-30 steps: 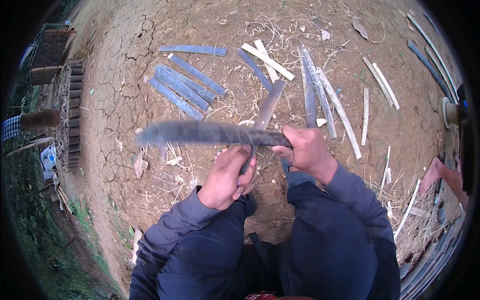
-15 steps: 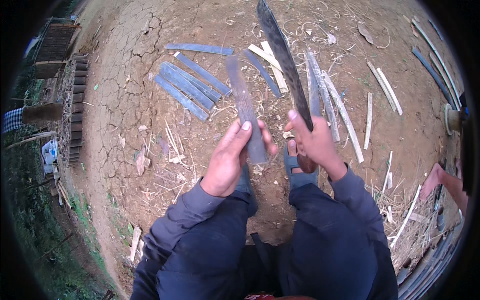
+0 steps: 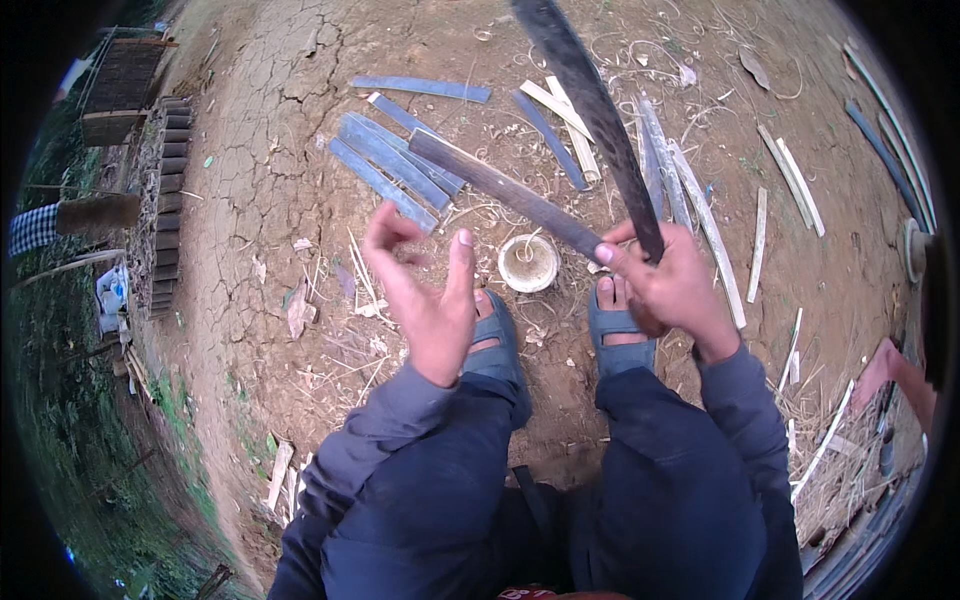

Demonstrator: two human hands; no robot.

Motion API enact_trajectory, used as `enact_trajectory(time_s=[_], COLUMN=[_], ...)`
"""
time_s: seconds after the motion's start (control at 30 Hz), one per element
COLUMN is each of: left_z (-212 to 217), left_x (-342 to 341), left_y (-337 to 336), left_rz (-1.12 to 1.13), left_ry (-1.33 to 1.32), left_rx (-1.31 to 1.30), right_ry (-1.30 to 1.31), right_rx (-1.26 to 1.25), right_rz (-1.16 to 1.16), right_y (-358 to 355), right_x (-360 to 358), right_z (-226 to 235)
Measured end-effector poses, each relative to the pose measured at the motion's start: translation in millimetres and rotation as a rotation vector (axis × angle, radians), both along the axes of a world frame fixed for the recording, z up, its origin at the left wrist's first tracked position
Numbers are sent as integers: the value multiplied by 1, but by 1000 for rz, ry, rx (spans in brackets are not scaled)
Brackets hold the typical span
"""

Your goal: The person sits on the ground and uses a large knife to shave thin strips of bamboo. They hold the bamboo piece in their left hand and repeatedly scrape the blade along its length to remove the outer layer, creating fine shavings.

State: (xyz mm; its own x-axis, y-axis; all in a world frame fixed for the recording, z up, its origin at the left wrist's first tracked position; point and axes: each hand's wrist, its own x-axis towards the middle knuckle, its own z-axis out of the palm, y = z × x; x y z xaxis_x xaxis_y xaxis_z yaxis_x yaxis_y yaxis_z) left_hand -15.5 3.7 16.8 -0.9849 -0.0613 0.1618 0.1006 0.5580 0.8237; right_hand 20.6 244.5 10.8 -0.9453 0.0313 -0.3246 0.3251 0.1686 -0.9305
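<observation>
My right hand (image 3: 672, 280) is closed round a machete (image 3: 600, 105), its long dark blade pointing up and away. The same hand also pinches one end of a dark brown bamboo strip (image 3: 505, 190) under the thumb, and the strip slants up to the left in the air. My left hand (image 3: 425, 290) is off to the left of it with thumb and fingers apart, holding nothing. Below the strip, between my feet, stands a short round block (image 3: 529, 284) with a pale top. The machete's handle is mostly hidden by my fingers.
Several bluish-grey bamboo strips (image 3: 385, 165) lie together ahead on the cracked soil. Pale split strips (image 3: 705, 225) and curled shavings are scattered to the right. Another person's bare leg (image 3: 895, 375) shows at the right edge. Stacked dark tiles (image 3: 170, 205) line the left.
The bamboo strip has passed from my left hand to my right and swung to a slant. My left hand has let go and opened. The round block has come into sight.
</observation>
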Motion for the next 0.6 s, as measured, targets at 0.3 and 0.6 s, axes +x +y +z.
enact_trajectory(time_s=[0.3,0.6], left_z=[24,-19], left_x=[-42,-6], left_y=[2,20], left_rz=[-841,-469], left_ry=[139,-914], left_rx=[-891,214], right_ry=[133,263], right_rx=[307,718], right_rz=[273,-5], right_y=[51,16], right_x=[-4,6], right_z=[-5,-31])
